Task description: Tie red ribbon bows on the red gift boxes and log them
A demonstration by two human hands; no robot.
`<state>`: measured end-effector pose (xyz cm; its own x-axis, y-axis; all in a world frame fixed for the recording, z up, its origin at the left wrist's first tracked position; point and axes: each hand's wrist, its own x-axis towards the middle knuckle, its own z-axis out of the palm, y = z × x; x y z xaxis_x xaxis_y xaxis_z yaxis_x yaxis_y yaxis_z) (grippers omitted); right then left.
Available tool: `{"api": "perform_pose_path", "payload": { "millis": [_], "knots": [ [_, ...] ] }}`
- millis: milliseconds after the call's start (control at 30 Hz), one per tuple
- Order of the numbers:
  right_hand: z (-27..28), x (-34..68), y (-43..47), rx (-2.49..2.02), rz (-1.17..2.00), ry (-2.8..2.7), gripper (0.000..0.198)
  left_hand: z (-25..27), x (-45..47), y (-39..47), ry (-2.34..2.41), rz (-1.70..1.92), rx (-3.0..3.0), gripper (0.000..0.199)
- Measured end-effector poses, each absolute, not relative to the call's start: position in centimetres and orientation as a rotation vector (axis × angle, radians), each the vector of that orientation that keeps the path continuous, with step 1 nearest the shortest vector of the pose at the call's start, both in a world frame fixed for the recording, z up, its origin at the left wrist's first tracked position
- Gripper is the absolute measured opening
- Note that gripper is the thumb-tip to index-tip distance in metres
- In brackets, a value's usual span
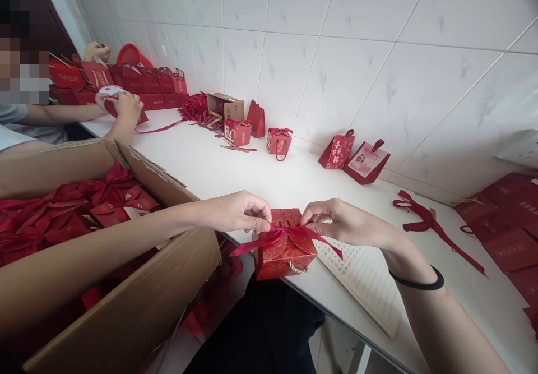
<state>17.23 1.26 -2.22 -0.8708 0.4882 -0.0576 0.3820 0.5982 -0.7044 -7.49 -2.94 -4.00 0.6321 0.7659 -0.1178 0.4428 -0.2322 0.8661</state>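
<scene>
A red patterned gift box (pixel 281 256) with a gold rope handle stands at the front edge of the white table (pixel 235 175). Across its top runs a red ribbon (pixel 287 231), tied at the middle, with loose tails hanging to both sides. My left hand (pixel 247 212) pinches the ribbon on the left of the knot. On the right of the knot, my right hand (pixel 330 221) pinches the other part of the ribbon. Under my right wrist lies an open notebook (pixel 365 284) with handwriting.
A cardboard box (pixel 168 273) full of ribboned red boxes stands at my left. Several small gift boxes (pixel 279 140) line the wall, and a loose ribbon (pixel 437 225) lies at right. Red boxes (pixel 500 217) are stacked far right. A co-worker's hands (pixel 126 107) hold something red.
</scene>
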Motion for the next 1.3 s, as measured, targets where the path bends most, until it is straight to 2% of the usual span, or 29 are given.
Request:
{"api": "perform_pose_path", "payload": {
  "millis": [200, 367, 600, 833, 1100, 1300],
  "knots": [
    [-2.2, 17.3, 0.9, -0.847, 0.916, -2.746, 0.016, -3.4, -7.3, -3.3, 1.056, 0.392, 1.917, 0.029],
    [-2.3, 17.3, 1.2, -0.874, 1.099, -2.62, 0.03, -3.9, -7.4, -2.9, 1.124, 0.448, 1.873, 0.034],
    [-2.5, 17.6, 1.9, -0.964, 1.358, -2.457, 0.034, -4.6, -7.3, -2.9, 1.102, 0.503, 1.818, 0.03],
    [-2.4, 17.6, 2.1, -0.987, 1.44, -2.641, 0.043, -3.8, -7.2, -3.2, 1.209, 0.278, 1.898, 0.039],
    [-2.8, 17.7, 3.3, -0.921, 1.533, -2.682, 0.038, -4.3, -7.3, -2.8, 1.218, 0.251, 1.977, 0.041],
    [-3.0, 17.6, 3.1, -0.935, 1.515, -2.752, 0.026, -4.5, -7.3, -2.9, 1.263, 0.183, 1.94, 0.047]
  ]
}}
